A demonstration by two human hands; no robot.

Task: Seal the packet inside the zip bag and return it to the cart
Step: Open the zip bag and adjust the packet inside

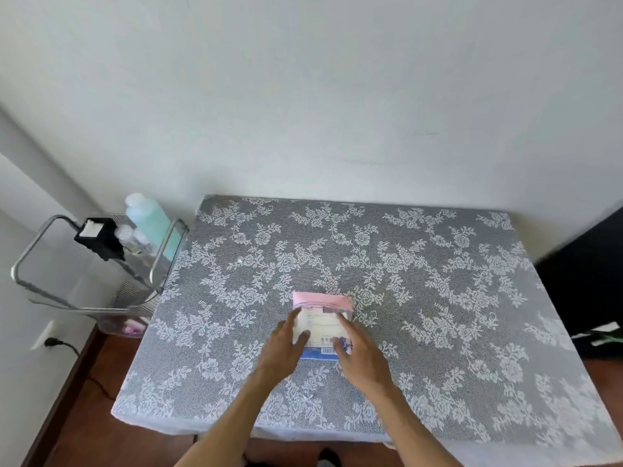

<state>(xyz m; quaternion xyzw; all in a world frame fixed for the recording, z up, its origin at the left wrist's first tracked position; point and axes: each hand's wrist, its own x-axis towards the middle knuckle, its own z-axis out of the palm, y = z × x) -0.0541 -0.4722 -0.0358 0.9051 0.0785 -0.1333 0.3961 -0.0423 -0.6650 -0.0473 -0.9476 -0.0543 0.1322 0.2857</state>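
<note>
A clear zip bag with a pink top strip lies flat on the table's lace cloth, pink strip pointing away from me. Inside it shows a white packet with a blue lower edge and a barcode. My left hand rests on the bag's left side, thumb on top of the packet. My right hand rests on its right side, fingers straight along the edge. The metal-framed cart stands to the left of the table.
On the cart's top shelf stand a tall pale green bottle, a black box and small clear bottles. A lower shelf holds pink items. A dark object sits at the table's right. A wall plug and cable are at lower left.
</note>
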